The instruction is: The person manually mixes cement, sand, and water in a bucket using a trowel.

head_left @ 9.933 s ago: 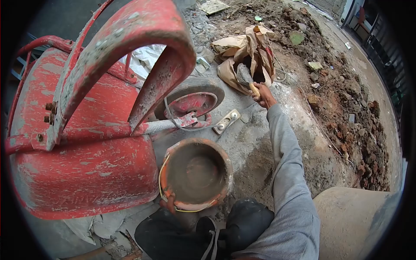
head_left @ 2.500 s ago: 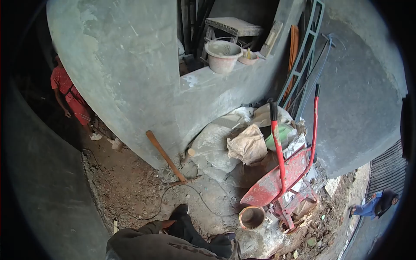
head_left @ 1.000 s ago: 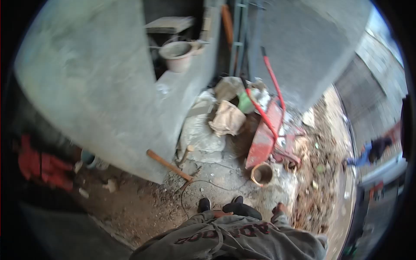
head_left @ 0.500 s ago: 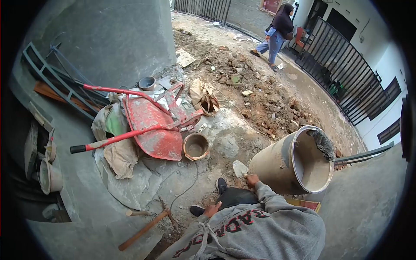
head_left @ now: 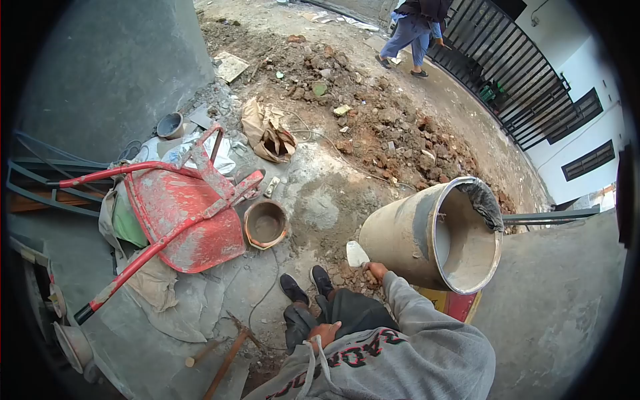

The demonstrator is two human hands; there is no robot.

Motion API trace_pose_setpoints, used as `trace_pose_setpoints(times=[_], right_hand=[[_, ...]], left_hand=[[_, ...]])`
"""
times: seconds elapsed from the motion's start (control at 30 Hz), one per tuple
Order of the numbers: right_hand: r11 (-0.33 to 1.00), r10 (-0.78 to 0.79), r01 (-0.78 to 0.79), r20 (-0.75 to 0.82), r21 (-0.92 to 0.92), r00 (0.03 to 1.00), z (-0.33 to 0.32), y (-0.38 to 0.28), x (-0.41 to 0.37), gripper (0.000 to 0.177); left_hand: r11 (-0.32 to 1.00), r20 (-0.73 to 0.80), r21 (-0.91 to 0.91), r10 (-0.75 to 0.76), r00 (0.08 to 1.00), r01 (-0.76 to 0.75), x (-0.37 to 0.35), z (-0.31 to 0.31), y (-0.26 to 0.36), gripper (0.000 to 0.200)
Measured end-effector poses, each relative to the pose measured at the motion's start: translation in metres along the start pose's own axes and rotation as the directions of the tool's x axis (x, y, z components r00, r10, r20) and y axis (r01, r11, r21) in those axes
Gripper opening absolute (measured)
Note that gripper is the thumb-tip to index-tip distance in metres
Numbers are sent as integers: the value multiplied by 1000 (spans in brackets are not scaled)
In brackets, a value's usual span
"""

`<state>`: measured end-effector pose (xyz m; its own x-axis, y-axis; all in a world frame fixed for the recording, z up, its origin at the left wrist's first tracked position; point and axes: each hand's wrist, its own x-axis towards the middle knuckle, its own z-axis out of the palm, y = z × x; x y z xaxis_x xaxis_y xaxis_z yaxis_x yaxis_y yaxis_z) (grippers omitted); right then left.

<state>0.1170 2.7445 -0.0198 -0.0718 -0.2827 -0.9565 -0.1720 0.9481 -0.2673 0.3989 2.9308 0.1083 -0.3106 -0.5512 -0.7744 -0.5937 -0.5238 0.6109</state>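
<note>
Fingers [head_left: 371,266] of the right hand [head_left: 377,271] are clamped around the handle of a trowel [head_left: 357,253], whose pale blade points away from the body, just beside the foot of a large tan barrel [head_left: 400,230]. The left hand [head_left: 325,333] lies low at the front of a grey hoodie [head_left: 427,347], over dark trousers [head_left: 363,310]; I cannot tell whether it grips anything. Two dark shoes [head_left: 322,280] stand near it on the bare ground [head_left: 303,260].

The barrel's wide mouth shows a pale inside, with a dark crumpled sheet [head_left: 481,205] at its rim. Close to its foot is a red and yellow object [head_left: 455,305], partly hidden by the sleeve. Across the ground from the trowel, an orange-rimmed bucket [head_left: 280,239] stands just beside a red wheelbarrow [head_left: 193,223], which is tipped, its handles reaching toward the ground's left edge. Beyond the bucket are a pale power strip [head_left: 271,187] and an open brown paper bag [head_left: 257,125]. Nearer the body lies a pickaxe [head_left: 227,363].

Farther out, a mound of broken earth [head_left: 373,113] runs across the ground. Toward the far edge, another person [head_left: 413,40] in blue trousers is in mid-stride near a black slatted gate [head_left: 513,80].
</note>
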Motion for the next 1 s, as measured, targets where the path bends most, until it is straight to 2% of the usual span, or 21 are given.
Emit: trace_pose_setpoints(times=[0.03, 0.07, 0.13, 0.17, 0.2, 0.23, 0.27, 0.3, 0.33, 0.37, 0.4, 0.43, 0.53, 0.6, 0.67, 0.77, 0.8, 0.83, 0.9, 0.97, 1.0], right_hand=[[988, -18, 4, -85, -156, 996, 9, -6, -2, 28], [921, -137, 51, -201, -386, 970, 21, -19, -21, 48], [727, -353, 152, -175, -669, 919, 17, 5, 51, 53], [725, -454, 220, -213, -653, 865, 13, 29, 103, 56], [839, -330, 175, -225, -516, 917, 16, 27, 119, 56], [890, -242, 124, -223, -438, 944, 30, 4, 102, 53], [891, -244, 116, -248, -438, 938, 35, 4, 125, 49], [916, -275, 168, -267, -364, 924, 38, 14, 163, 48], [840, -411, 241, -280, -486, 868, 43, 16, 192, 47], [841, -405, 239, -272, -485, 873, 49, 14, 221, 47], [860, -345, 189, -268, -474, 900, 53, 23, 238, 48], [872, -297, 149, -260, -467, 919, 57, 24, 258, 48], [871, -291, 152, -241, -466, 926, 68, 25, 342, 48], [852, -302, 142, -252, -504, 919, 69, 33, 386, 43], [865, -319, 177, -241, -470, 917, 73, 37, 423, 40], [867, -356, 216, -256, -449, 898, 80, 33, 487, 37], [809, -480, 316, -246, -496, 842, 77, 37, 523, 38], [735, -600, 414, -230, -537, 766, 81, 31, 544, 41], [797, -554, 419, -250, -435, 794, 92, -2, 562, 44], [856, -495, 412, -266, -313, 827, 102, -6, 574, 46], [805, -578, 481, -276, -348, 767, 102, -2, 580, 46]], left_hand=[[999, 16, 22, 34, 999, -34, 1, -3, -6, 66], [997, 30, 38, 67, 997, -69, 4, -5, -14, 66], [995, 149, 6, 102, 984, -104, 10, -12, -18, 66], [991, 246, -14, 133, 960, -134, 16, -19, -26, 67], [994, 345, -83, 93, 934, -69, 26, -22, -35, 70], [996, 409, -42, 91, 908, -80, 48, -12, -62, 70], [994, 516, -86, 98, 851, -62, 69, -22, -72, 67], [972, 501, -199, 212, 839, -127, 96, -28, -97, 60], [894, 399, -446, 236, 886, -37, 112, -52, -100, 50], [937, 325, -350, 103, 940, 19, 144, -81, -108, 43], [931, 98, -365, 62, 993, -22, 174, -101, -123, 41], [943, -173, -317, 44, 984, -98, 213, -112, -153, 39], [979, -509, -166, -189, 840, 120, 325, -165, -241, 54], [967, -527, -156, -253, 811, 200, 386, -189, -299, 65], [863, -312, -406, -441, 842, 301, 406, -218, -308, 76], [823, -263, -463, -481, 836, 327, 434, -232, -345, 86], [825, -266, -463, -479, 836, 325, 441, -229, -357, 86], [803, -262, -518, -476, 839, 295, 448, -227, -368, 86], [786, -285, -568, -466, 837, 244, 463, -220, -383, 86], [774, -487, -624, -281, 827, -104, 476, -212, -392, 77], [741, -527, -637, -215, 822, -215, 483, -212, -396, 61]])
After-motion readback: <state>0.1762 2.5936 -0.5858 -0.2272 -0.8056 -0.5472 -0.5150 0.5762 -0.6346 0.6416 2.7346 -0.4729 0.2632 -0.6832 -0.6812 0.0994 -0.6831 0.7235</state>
